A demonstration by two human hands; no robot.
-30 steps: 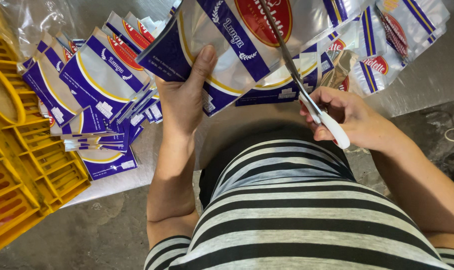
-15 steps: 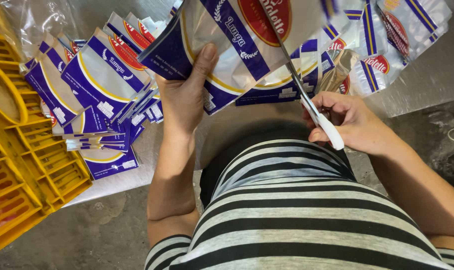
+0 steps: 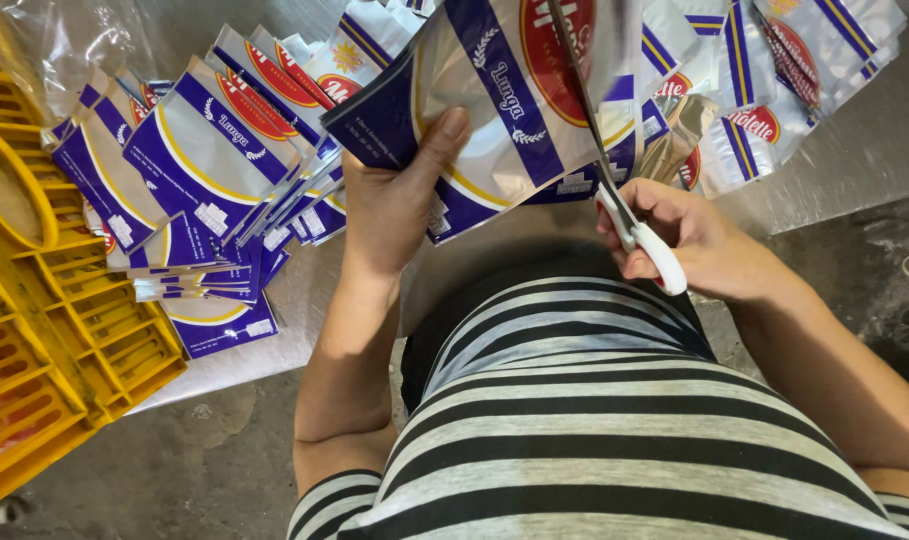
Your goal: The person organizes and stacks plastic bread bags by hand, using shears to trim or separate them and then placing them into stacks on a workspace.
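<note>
Steel table [image 3: 855, 150] under pouch stacks [image 3: 205, 190]

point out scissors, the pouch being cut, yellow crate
scissors [image 3: 643, 240], head view, on the white handle.
pouch [image 3: 495, 110], head view, on its blue printed stripe.
yellow crate [image 3: 70, 335], head view, on the slatted rim.

Packing workshop: stacked printed pouches [image 3: 205, 170], yellow plastic crate [image 3: 45, 340], metal worktable [image 3: 855, 150], bare concrete floor [image 3: 175, 470].
</note>
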